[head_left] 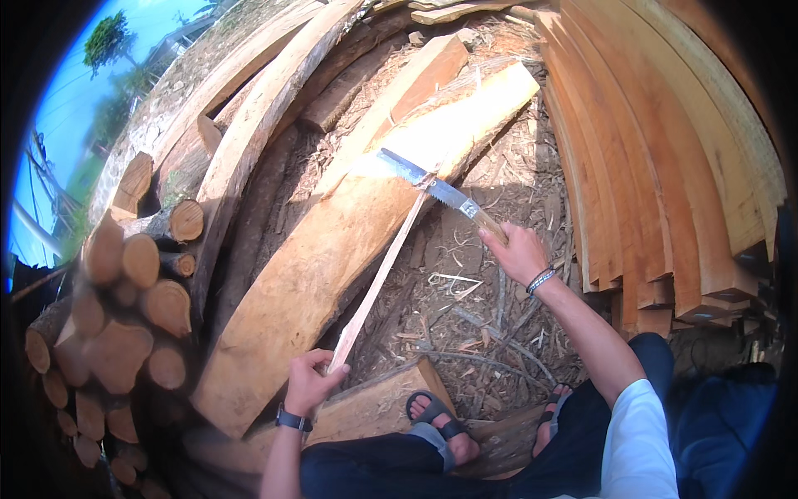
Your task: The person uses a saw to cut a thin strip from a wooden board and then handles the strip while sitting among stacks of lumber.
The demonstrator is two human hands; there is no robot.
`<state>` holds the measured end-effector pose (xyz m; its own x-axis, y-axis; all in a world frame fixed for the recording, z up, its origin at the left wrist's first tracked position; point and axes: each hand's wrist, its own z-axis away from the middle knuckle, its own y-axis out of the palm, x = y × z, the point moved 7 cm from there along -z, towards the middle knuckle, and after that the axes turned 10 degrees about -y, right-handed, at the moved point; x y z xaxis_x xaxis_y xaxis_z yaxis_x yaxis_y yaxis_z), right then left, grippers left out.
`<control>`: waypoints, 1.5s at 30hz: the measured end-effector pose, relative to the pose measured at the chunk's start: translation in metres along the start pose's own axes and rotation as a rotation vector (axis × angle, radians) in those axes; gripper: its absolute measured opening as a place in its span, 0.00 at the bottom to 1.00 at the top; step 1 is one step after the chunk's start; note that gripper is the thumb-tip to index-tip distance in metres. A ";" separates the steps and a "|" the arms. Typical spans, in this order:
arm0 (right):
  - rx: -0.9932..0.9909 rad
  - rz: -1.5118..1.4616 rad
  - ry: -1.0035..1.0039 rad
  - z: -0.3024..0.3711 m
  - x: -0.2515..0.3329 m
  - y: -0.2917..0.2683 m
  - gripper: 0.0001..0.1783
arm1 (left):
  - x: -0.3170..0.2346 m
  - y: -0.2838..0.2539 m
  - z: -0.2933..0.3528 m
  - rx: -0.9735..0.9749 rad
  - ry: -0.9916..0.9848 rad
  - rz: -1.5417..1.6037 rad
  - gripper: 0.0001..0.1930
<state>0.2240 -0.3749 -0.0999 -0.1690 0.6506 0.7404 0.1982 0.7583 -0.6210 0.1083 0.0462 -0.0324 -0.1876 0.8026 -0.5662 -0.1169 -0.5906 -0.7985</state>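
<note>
Pinching the thin strip (381, 275), your left hand (311, 382) sat low; your right hand (519, 254) clasped the saw (446, 196), which could have skidded if the strip flexed!

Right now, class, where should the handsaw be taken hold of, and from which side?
Take the handsaw by its wooden handle, probably coming from the near right: that end points there, while the toothed blade, better avoided, reaches away leftward.
</note>
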 end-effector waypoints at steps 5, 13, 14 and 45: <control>0.205 -0.098 -0.160 0.012 0.021 0.038 0.30 | 0.021 0.010 -0.002 0.124 -0.123 0.198 0.14; 0.425 -0.046 -0.349 0.051 0.017 0.097 0.26 | 0.085 0.011 -0.013 0.222 -0.287 0.350 0.23; 0.440 -0.026 -0.383 0.059 0.010 0.109 0.26 | 0.087 0.011 -0.015 0.239 -0.315 0.368 0.23; 0.269 0.553 -0.899 0.017 0.035 -0.021 0.22 | 0.069 0.015 0.007 0.509 -0.240 -0.238 0.37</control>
<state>0.1975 -0.3669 -0.0655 -0.7873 0.6145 -0.0501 0.2652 0.2642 -0.9273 0.0869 0.0923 -0.0823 -0.3072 0.9111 -0.2749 -0.6231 -0.4109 -0.6655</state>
